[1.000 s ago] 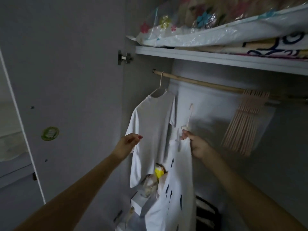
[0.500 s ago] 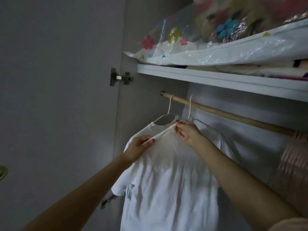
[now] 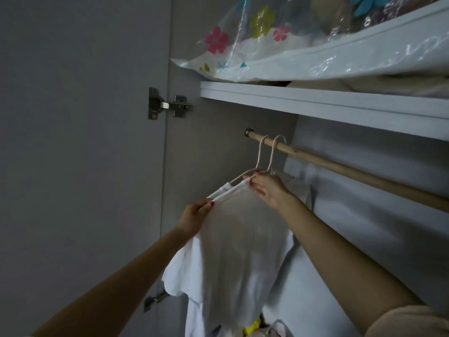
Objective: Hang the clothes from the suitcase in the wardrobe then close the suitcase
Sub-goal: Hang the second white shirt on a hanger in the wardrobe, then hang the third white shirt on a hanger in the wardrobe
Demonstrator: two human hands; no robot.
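Note:
Two white hangers (image 3: 263, 156) hook side by side over the wooden rail (image 3: 340, 167) near its left end inside the wardrobe. White shirts (image 3: 240, 251) hang from them, the nearer one covering the farther. My left hand (image 3: 195, 215) pinches the nearer shirt's shoulder at the hanger's left arm. My right hand (image 3: 268, 188) grips the shirt's collar just below the hooks. The suitcase is out of view.
A white shelf (image 3: 340, 105) runs right above the rail, carrying a clear flowered plastic bag (image 3: 267, 45) of bedding. The open wardrobe door (image 3: 73, 142) with its metal hinge (image 3: 167, 107) stands to the left. Some yellow and white items (image 3: 252, 328) lie at the wardrobe bottom.
My right hand lifted the second shirt on its hanger up to the rail and hooked it beside the first. My left hand rose to its shoulder. The view tilted upward.

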